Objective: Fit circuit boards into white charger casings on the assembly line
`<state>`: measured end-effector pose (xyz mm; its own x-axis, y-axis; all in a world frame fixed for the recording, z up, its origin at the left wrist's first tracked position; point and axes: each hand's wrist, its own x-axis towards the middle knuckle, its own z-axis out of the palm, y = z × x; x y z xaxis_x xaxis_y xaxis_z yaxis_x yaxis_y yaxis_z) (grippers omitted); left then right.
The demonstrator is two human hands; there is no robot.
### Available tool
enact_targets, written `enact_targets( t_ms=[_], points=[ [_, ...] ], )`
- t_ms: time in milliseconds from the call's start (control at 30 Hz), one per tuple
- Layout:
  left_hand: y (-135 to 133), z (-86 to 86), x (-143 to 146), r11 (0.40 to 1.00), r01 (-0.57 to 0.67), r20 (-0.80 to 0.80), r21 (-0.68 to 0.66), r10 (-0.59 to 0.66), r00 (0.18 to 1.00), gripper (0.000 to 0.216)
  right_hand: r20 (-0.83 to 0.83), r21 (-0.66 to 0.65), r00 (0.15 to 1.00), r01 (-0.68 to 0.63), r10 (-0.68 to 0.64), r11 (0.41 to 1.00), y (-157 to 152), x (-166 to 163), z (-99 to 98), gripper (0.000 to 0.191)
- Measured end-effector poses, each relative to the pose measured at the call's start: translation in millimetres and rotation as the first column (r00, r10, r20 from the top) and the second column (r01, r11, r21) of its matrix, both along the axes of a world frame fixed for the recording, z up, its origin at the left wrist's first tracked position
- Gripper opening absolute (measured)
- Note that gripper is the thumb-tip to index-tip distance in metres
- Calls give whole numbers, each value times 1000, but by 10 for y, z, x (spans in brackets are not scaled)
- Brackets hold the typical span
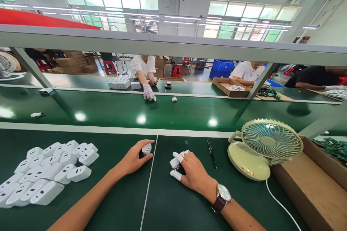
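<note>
My left hand (134, 157) is closed on a small white charger housing (146, 149), pinched between thumb and forefinger just left of the white line on the green bench (119, 202). Right of that line, my right hand (195, 173), with white finger cots on several fingers, is closed round a small circuit board (175, 165) low over the bench. Part of the board is hidden under the fingers. To the left of my left hand lies a cluster of white charger housings (43, 173) with dark slots. A pair of dark tweezers (211, 154) lies beyond my right hand.
A yellow-green fan (248, 162) stands at right, its cable running toward me. Beside it is a cardboard box (311, 187), near green circuit boards (332, 149). A green conveyor belt (114, 110) crosses ahead, where a co-worker's gloved hand (149, 93) reaches. A metal beam (173, 45) spans overhead.
</note>
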<state>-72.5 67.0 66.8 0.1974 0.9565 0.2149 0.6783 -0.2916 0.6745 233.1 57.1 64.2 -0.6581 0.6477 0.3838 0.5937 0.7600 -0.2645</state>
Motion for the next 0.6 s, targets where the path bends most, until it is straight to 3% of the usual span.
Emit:
enact_targets(
  t_ms=[67, 133, 200, 300, 433, 600],
  points=[
    [-38, -54, 35, 1000, 24, 46, -14, -23, 999, 43, 10, -14, 1000, 24, -24, 1000, 27, -33, 66, 57],
    [-70, -77, 75, 998, 57, 73, 4, -57, 996, 44, 2, -76, 999, -50, 50, 996, 59, -35, 137, 59],
    [-105, -77, 108, 995, 99, 77, 19, -101, 992, 45, -10, -168, 991, -134, 134, 977, 88, -35, 172, 55],
    [-172, -67, 151, 987, 155, 54, 50, -157, 986, 43, -36, -258, 994, -107, 101, 960, 107, -65, 120, 46],
    [-259, -84, 200, 975, 204, 1, 91, -205, 979, 42, -75, -245, 993, -108, 92, 964, 85, -112, 17, 59],
    [-303, -152, 300, 951, 267, -46, 154, -263, 964, 57, 26, -153, 990, -130, 136, 980, 53, -122, 50, 30]
  ],
)
